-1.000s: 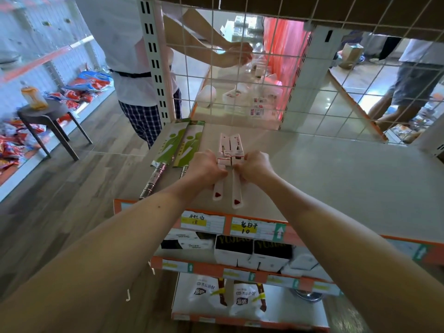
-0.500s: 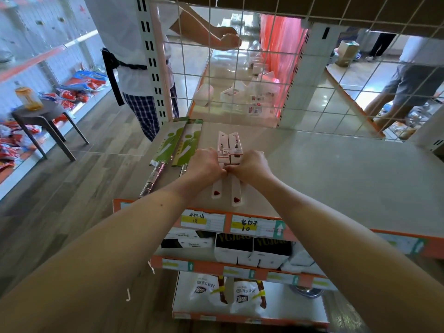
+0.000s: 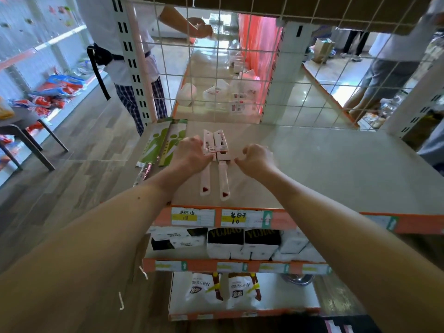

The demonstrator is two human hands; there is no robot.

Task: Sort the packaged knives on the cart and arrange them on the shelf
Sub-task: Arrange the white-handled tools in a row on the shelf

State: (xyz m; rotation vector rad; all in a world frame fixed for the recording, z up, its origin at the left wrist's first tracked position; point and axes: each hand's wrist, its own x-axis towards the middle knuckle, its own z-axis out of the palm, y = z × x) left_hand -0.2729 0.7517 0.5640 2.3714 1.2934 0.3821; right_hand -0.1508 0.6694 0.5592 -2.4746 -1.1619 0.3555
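Two white packaged knives lie side by side on the grey shelf [image 3: 312, 169], handles with red heart marks pointing toward me: the left white knife [image 3: 205, 181] and the right white knife [image 3: 224, 181]. My left hand [image 3: 189, 155] rests on the left white knife's middle, fingers closed against its package. My right hand [image 3: 257, 159] hovers just right of the pair with loosely curled fingers, holding nothing. Two green packaged knives [image 3: 165, 143] lie at the shelf's left end, beside my left hand.
A wire mesh panel [image 3: 240, 68] backs the shelf. Behind the mesh a person in checked trousers [image 3: 125, 68] stands at the left. A stool [image 3: 28, 126] stands on the wooden floor at the left. Boxes [image 3: 240, 243] fill the shelf below, under price labels [image 3: 192, 216].
My right hand has let go of the right white knife and moved off to the right. My left hand stays on the left knife. Both knives lie where they were.
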